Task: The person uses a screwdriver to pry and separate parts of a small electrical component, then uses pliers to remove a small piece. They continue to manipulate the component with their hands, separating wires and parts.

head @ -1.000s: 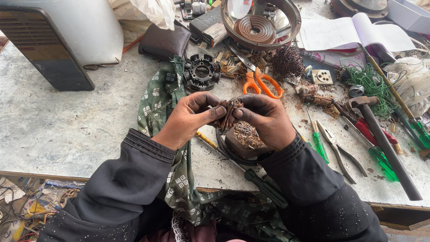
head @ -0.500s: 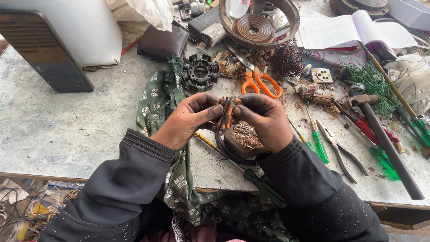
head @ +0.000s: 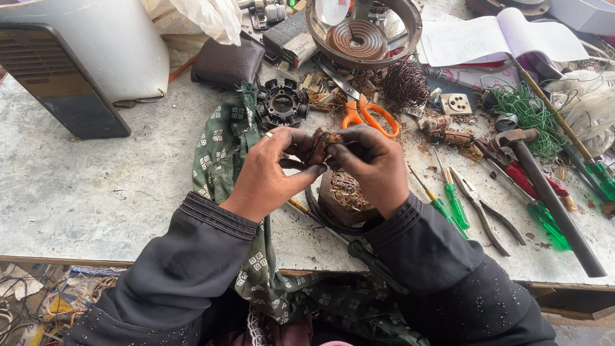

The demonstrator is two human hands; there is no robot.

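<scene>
Both hands meet just above the near edge of the bench (head: 96, 211), pinching one small thing between them: a rusty brown coil bundle (head: 318, 145). The left hand (head: 272, 170) has thumb and fingers closed on its near side; the right hand (head: 370, 163) is closed on its far-right side, fingertips curled over the top. Grip looks firm at both ends, which suits picking at brittle wire: hold close to the part being worked, pull in short tugs rather than one long one, and keep the bundle low so loose strands drop onto the work below.

Directly beneath the hands sits a dark round block heaped with brown wire scraps (head: 346, 192), with a black cable looped round its left side. Under the left wrist lies a green patterned cloth (head: 221, 150).

Just right of the right hand lie green-handled screwdrivers (head: 451, 205) and pliers (head: 487, 214); a long black bar (head: 554, 205) is beyond them. Beyond the hands are orange-handled scissors (head: 368, 115) and a black toothed stator core (head: 282, 102). Farther off stands a round metal housing with a spiral coil (head: 362, 29), well apart from the grip.
</scene>
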